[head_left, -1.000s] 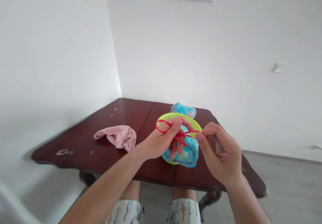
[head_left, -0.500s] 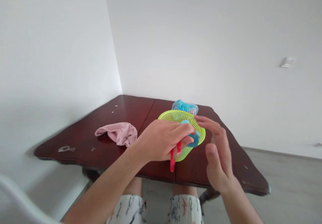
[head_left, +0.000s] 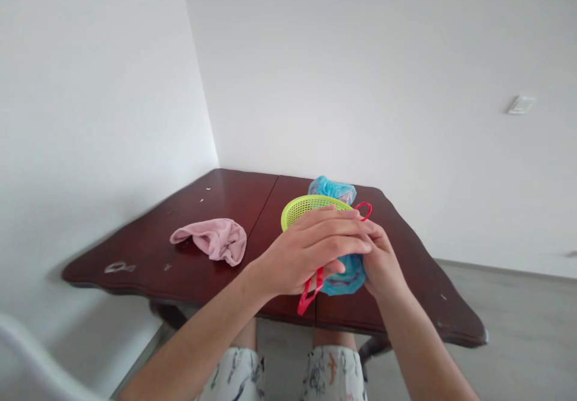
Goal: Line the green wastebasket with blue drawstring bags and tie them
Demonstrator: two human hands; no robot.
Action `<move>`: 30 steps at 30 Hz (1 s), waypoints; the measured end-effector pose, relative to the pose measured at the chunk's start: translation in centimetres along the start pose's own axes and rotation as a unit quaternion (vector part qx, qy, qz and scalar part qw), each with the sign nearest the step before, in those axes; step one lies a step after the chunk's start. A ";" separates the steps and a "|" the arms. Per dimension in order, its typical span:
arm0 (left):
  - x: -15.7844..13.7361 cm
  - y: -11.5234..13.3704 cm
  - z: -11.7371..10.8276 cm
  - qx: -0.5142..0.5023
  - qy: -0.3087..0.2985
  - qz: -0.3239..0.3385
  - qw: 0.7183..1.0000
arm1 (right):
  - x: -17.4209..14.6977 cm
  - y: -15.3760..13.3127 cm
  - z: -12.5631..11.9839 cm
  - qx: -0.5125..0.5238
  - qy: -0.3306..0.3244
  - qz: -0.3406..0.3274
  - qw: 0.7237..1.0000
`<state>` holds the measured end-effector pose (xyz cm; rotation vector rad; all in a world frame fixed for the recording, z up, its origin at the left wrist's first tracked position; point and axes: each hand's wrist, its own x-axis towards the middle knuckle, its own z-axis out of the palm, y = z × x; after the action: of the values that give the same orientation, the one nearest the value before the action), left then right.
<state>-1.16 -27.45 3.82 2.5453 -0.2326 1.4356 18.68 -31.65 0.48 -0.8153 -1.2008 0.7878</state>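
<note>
Bag (head_left: 346,278) is held by left hand (head_left: 311,249), fingers half-curled; right hand (head_left: 382,263) has joined, making it two-handed work, its opening and grip unclear.

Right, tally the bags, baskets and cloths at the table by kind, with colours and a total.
Blue bags: 2
Green baskets: 1
Pink cloths: 1
Total: 4

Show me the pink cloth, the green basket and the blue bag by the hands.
Pink cloth (head_left: 216,240): head view, its crumpled middle.
Green basket (head_left: 299,211): head view, its inner wall.
Blue bag (head_left: 348,276): head view, its lower part.
</note>
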 end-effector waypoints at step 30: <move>-6.1 -1.5 1.8 0.100 -0.047 -0.316 0.942 | 0.2 0.2 -3.8 -0.353 -0.200 -0.020 0.914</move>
<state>-2.46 -26.24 -2.48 2.4873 0.6905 1.1218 22.44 -31.79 -0.24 -1.2450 -1.9170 0.4841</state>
